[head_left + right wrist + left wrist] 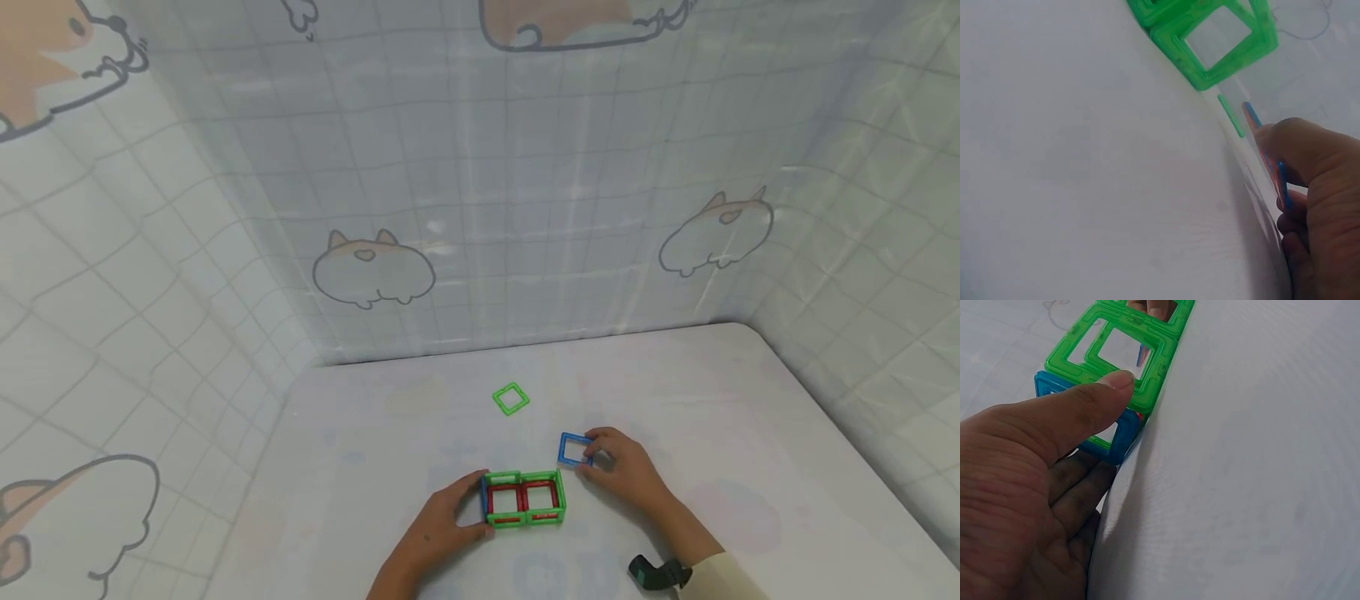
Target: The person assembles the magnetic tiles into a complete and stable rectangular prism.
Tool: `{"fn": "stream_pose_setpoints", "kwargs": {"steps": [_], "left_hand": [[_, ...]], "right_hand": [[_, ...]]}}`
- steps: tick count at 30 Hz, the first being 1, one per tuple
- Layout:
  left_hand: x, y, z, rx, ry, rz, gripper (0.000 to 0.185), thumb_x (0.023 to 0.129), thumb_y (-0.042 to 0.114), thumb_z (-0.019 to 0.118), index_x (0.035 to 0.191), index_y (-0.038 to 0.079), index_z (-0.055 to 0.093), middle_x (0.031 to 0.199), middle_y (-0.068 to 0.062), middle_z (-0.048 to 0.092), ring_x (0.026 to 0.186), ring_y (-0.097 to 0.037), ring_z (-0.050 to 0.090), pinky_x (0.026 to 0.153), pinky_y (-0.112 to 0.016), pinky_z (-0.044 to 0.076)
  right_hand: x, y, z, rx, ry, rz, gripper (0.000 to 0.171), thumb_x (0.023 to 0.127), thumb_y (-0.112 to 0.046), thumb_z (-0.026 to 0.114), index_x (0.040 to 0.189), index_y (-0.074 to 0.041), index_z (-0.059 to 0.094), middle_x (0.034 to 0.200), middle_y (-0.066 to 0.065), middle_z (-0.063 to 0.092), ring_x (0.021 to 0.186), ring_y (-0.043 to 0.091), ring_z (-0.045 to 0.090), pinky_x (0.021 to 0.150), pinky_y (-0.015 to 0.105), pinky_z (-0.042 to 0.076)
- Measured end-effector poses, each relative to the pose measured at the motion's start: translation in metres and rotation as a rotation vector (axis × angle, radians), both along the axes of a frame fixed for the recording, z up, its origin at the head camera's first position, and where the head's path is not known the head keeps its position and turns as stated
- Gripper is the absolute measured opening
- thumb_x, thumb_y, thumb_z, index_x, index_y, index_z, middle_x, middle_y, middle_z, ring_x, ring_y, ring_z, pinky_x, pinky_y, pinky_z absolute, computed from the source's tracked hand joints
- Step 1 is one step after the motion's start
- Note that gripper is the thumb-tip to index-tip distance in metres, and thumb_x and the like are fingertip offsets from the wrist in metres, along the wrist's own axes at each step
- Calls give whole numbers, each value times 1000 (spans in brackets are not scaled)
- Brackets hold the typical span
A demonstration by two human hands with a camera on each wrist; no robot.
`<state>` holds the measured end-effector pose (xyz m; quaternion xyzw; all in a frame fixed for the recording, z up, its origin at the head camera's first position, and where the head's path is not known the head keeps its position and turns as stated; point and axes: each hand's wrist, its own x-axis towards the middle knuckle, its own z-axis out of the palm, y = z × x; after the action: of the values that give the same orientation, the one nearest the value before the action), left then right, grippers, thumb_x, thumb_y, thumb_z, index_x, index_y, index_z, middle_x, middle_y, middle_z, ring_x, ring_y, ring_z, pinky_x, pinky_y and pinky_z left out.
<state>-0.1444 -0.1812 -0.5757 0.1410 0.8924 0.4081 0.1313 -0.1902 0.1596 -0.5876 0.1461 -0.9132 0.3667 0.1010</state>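
Two open-frame boxes of magnetic tiles, joined side by side, form a small structure [545, 517] on the table, with green walls and red frames low inside. A blue square tile [1127, 428] closes its left end. My left hand [444, 525] grips that end, thumb on the front green tile [1159, 370] and fingers round the back, partly hidden. Just behind and right of the structure, my right hand [628, 473] pinches a separate blue square tile [561, 450] by its right side. In the right wrist view this tile [1252, 114] shows nearly edge-on, with a reddish strip along it.
A loose green square tile [501, 406] lies flat farther back on the white table [360, 467]. Curtains [525, 208] printed with cartoon animals enclose the back and sides. A dark band with a small device [656, 573] is on my right wrist.
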Motion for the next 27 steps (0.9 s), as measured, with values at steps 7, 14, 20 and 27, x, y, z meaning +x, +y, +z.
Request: {"fn": "stream_pose_setpoints", "kwargs": {"steps": [7, 14, 20, 27], "left_hand": [[1, 0, -1, -4, -11, 6, 83, 77, 48, 82, 149, 26, 46, 150, 0, 50, 142, -29, 42, 115, -56, 36], [0, -1, -1, 4, 19, -3, 82, 78, 49, 82, 149, 26, 46, 149, -1, 51, 141, -31, 43, 114, -57, 37], [0, -3, -2, -5, 2, 15, 84, 76, 48, 83, 148, 27, 47, 149, 1, 51, 142, -28, 42, 115, -55, 36], [-1, -1, -2, -5, 4, 10, 84, 76, 49, 83, 149, 26, 46, 149, 3, 51, 141, -27, 43, 116, -54, 36]], "right_hand": [[13, 2, 1, -73, 64, 33, 25, 72, -17, 89, 85, -24, 69, 114, 0, 69, 108, 24, 67, 94, 49, 57], [22, 0, 2, -178, 32, 48, 24, 74, -15, 88, 88, -21, 69, 117, -4, 68, 110, 20, 65, 97, 41, 56], [26, -3, 5, -228, 11, 49, 25, 76, -18, 87, 94, -18, 70, 120, -4, 67, 112, 20, 64, 96, 34, 56], [30, -6, 12, -245, -14, 49, 33, 79, -25, 86, 106, -16, 69, 122, -6, 66, 115, 20, 63, 97, 38, 57]]}}
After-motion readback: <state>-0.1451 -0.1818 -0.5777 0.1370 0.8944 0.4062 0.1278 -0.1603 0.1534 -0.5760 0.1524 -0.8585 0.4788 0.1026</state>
